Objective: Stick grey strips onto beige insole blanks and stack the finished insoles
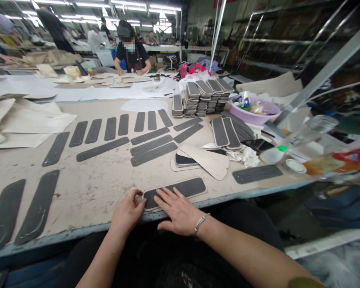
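A dark grey strip with rounded corners [195,187] lies on a slightly larger beige backing piece near the table's front edge. At its left end my left hand [127,213] has bent fingers and thumb closed on the corner. Flat across the middle of the strip rests my right hand [180,212], fingers stretched out and thumb apart, a bracelet at the wrist. Just behind lie loose beige backing pieces [208,160], partly covering another dark strip [186,160]. A single grey strip [256,173] is to the right of my hands.
Many grey strips [153,154] are spread over the table [99,176]. Stacks of bordered strips [193,94] stand at the back, near a lilac basin [252,115]. A clear bottle [306,130] and a round tin [293,167] are at right. Across the table sits a co-worker [132,58].
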Tool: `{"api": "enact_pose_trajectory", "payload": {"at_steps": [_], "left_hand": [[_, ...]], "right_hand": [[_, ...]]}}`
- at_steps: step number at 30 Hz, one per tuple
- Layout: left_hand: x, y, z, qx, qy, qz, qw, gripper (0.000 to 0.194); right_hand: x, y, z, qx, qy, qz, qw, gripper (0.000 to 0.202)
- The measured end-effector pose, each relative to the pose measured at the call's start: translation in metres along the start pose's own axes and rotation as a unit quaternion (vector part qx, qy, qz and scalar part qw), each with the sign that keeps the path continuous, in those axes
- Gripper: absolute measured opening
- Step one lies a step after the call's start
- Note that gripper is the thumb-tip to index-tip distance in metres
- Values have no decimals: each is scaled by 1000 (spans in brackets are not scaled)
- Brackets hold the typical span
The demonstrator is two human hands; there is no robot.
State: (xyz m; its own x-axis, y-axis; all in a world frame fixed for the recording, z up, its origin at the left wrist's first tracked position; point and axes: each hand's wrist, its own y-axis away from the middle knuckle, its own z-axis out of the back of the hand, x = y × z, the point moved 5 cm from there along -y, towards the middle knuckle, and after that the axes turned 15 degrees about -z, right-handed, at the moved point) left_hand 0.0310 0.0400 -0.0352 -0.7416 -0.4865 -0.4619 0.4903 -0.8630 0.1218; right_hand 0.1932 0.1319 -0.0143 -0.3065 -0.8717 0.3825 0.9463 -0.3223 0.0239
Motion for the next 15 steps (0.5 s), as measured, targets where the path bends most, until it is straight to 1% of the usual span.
{"api": "enact_pose_trajectory", "payload": {"at_steps": [1,3,6,8,10,12,15], "left_hand": [[0,0,0,-1,-2,0,1000,27],[0,-1,1,2,-9,3,1000,27],[-1,-2,2,15,-16,8,1000,27],[-1,-2,2,20,-15,7,1000,28],[0,-2,3,16,-16,8,1000,29],[-1,0,3,6,-19,6,1000,34],[-5,2,2,-2,-31,-7,1000,41]], "right_hand": [[-1,-1,-5,6,9,0,1000,80],[-12,-1,-6,5,22,-17,1000,79],[-48,5,3,-1,42,-86,995,78],[-76,11,10,2,58,-151,987,77],[-97,15,14,1,72,-200,977,78],[-107,18,15,-3,81,-220,972,79],[-108,16,12,-4,86,-227,970,78]]}}
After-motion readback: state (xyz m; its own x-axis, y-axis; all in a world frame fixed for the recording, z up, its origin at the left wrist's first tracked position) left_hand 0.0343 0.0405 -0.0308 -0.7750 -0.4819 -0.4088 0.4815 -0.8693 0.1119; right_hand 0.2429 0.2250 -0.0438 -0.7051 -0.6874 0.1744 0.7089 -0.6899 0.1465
